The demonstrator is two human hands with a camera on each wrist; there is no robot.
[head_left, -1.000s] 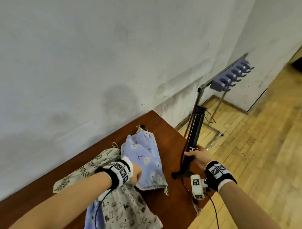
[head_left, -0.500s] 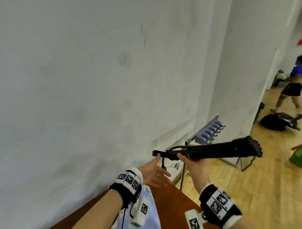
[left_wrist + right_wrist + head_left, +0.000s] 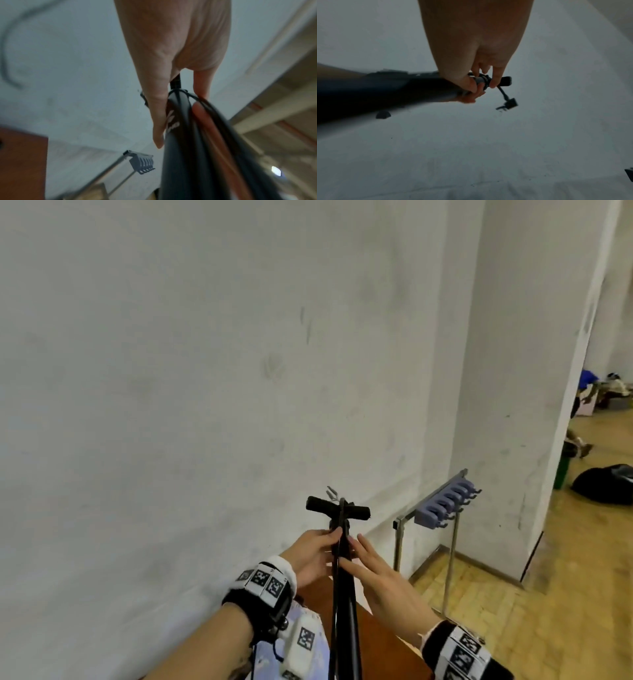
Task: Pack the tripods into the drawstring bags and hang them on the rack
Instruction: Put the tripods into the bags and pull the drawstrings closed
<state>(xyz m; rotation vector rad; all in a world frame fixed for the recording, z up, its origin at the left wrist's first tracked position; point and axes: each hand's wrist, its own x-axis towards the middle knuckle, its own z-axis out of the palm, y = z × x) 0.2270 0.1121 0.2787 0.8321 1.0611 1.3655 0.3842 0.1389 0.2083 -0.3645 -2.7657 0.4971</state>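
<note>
A folded black tripod (image 3: 342, 594) rises from the bottom of the head view, tilted away from me, with its cross handle (image 3: 337, 508) on top. My left hand (image 3: 317, 549) grips its neck from the left, and thumb and fingers clamp the tube and a black cable (image 3: 178, 121). My right hand (image 3: 371, 571) holds the same neck from the right, its fingers curled on the collar (image 3: 485, 81). A corner of the blue floral drawstring bag (image 3: 322, 638) lies on the brown table (image 3: 380, 645). The metal rack with grey-purple hooks (image 3: 445, 505) stands to the right.
A white wall runs close along the left and front. Wooden floor lies to the right of the table and rack. Far right are a black bag (image 3: 606, 484) on the floor, a green bin (image 3: 561, 470) and a person (image 3: 584, 405).
The tripod has swung from lying level across the view to pointing up and away. My left hand, open half a second ago, now grips its neck. My right hand has shifted along it.
</note>
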